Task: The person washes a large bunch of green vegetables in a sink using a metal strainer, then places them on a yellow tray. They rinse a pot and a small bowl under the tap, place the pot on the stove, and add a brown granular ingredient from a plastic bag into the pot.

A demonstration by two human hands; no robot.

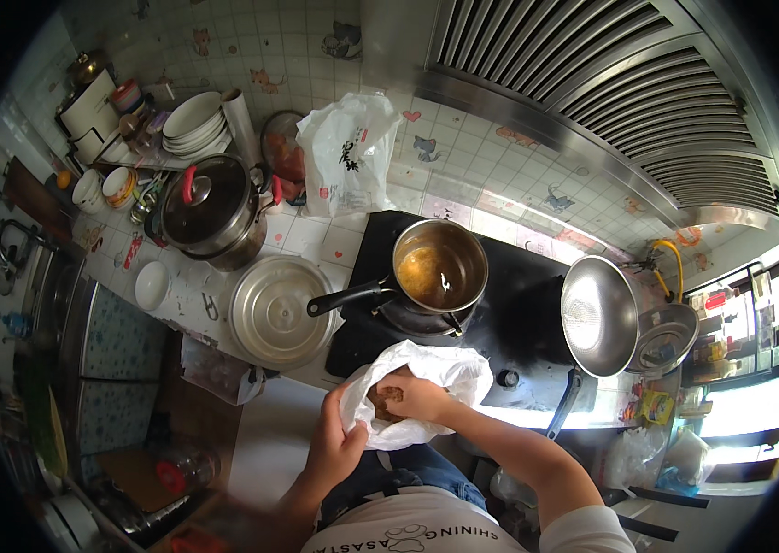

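My left hand [342,437] grips the left edge of a white plastic bag [424,356], held open in front of my waist. Inside its mouth, my right hand [415,397] curls its fingers into a brown, crumbly foodstuff [382,401]; the fingertips are partly hidden. Just beyond the bag, a steel saucepan [440,266] rests on a burner of the black gas stove [520,276]. Amber liquid with foam on its left side [420,271] fills the bottom of the pan. The black handle [344,298] points left.
A steel wok [599,316] sits at the stove's right, its handle towards me. Left of the stove are a round metal lid [282,312], a lidded pot [208,207] and a white bowl [153,285]. Another plastic bag [349,155] stands by the tiled wall, and a range hood [596,90] hangs above.
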